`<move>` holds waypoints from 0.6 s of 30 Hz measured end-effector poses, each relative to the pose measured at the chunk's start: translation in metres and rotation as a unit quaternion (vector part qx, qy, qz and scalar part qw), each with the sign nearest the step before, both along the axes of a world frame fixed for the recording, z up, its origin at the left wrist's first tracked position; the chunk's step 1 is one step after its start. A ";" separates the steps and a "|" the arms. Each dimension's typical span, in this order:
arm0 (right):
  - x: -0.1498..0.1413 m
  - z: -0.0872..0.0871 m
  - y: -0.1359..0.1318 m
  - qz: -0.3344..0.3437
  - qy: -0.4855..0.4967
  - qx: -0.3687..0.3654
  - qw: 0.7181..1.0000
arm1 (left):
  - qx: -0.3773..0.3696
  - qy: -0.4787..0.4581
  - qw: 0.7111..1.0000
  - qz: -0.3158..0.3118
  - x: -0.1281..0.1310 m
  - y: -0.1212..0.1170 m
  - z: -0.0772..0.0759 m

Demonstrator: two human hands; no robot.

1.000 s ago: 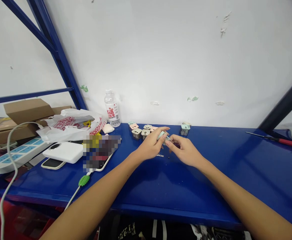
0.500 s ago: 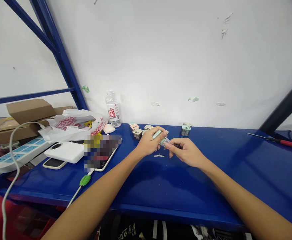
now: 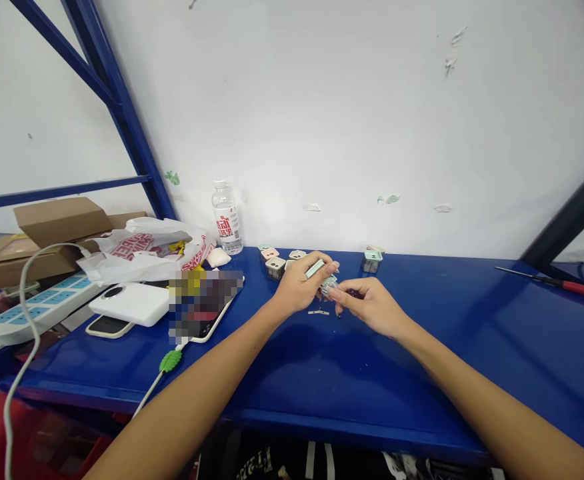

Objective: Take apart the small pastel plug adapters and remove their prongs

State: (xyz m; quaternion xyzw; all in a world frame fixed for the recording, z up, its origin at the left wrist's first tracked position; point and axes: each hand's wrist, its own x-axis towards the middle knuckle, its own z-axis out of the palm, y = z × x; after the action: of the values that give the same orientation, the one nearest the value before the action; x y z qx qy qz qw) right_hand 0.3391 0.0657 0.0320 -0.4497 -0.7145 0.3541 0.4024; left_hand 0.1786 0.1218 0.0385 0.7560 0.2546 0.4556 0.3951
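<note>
A person's left hand and right hand work close together above a blue steel table, their fingers curled and the two hands slightly apart. The left hand pinches a pale green strip between thumb and fingers. The right hand pinches a small clear part at the fingertips, just beside the strip. A small metal piece lies on the table just below the hands.

Beyond them, near the white wall, sits a tight cluster of square housings in pink, beige and green, with a green-topped housing apart to the right, dark inside. To the left stand a clear water bottle with a red-and-white label and a crumpled plastic bag holding something yellow, in front of cardboard boxes. A white power bank, a pixelated phone and a power strip lie nearby. A red-handled screwdriver rests far right.
</note>
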 end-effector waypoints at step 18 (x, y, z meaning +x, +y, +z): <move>-0.001 0.003 -0.001 0.015 0.015 0.015 1.000 | 0.060 0.029 0.998 -0.005 -0.004 -0.001 0.001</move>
State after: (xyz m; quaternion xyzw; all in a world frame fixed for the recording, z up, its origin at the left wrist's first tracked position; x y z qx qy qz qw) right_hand 0.3382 0.0652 0.0346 -0.4272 -0.7203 0.3560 0.4146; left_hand 0.1744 0.1210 0.0395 0.7922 0.2343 0.4461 0.3442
